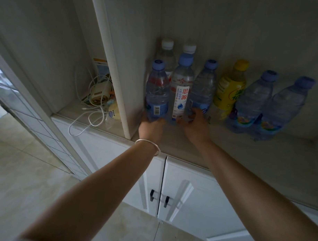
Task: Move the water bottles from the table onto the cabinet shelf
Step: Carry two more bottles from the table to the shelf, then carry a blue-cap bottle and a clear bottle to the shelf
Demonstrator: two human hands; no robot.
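While both hands gripped bottle bases on the cabinet shelf (173,143), the left hand (150,128) on a blue-capped bottle (156,95), the right hand (195,125) on another bottle (202,90), placement looked under way, with letting go judged next.

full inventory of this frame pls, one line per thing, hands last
blue-capped water bottles: 5, clear, shelf front row
white-capped bottles: 2, clear, back left corner
yellow bottle: 1, yellow cap, right of centre
cables and charger: tangle, white and cream, left compartment
cabinet doors: 2, white, black handles, below shelf
bracelet: 1, silver, left wrist
left hand: grips leftmost bottle's base
right hand: grips third front bottle's base
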